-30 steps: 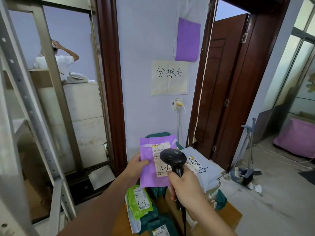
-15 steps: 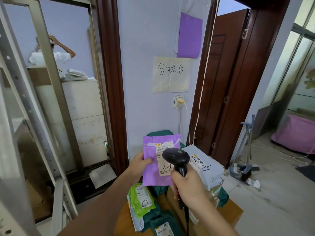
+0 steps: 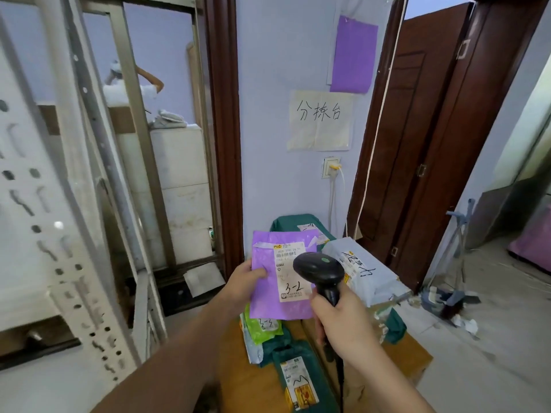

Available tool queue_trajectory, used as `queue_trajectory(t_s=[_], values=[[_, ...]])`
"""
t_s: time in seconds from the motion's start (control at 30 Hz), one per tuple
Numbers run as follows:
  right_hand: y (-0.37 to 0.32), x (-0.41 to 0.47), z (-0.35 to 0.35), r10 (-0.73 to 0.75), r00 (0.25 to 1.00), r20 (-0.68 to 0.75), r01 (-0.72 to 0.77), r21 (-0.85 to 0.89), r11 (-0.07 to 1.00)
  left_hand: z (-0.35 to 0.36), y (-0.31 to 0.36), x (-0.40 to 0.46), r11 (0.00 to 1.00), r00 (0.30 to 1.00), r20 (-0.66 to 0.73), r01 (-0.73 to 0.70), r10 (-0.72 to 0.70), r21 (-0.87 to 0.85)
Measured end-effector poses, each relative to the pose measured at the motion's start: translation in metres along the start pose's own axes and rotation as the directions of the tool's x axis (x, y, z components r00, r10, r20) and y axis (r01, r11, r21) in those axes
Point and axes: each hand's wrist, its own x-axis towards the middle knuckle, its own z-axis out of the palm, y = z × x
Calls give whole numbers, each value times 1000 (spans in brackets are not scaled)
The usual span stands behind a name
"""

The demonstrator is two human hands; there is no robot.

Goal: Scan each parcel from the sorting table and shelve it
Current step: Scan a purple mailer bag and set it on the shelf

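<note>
Right now your left hand pinches a flat purple plastic mailer marked "3-2", held upright above the brown wooden surface. Your right hand has its fingers wrapped round a black handheld barcode scanner, its head just before the label. Below lie one green pouch, two dark teal bags and one grey parcel.

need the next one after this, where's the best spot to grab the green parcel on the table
Take the green parcel by its near-left edge, coming from the left. It lies flat, its far end is tucked under the purple parcel, and dark green parcels crowd its right.
</note>
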Motion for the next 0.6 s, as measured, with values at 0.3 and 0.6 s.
queue_trajectory(t_s=[0.3,0.6], values=[[5,-97,-14,-122,945,305,103,75,992,-9,-26,-150,993,955,-291,19,-52,-117],[-32,-187,18,-243,823,513,188,158,969,-54,-31,-315,987,857,-514,-102,24,-124]])
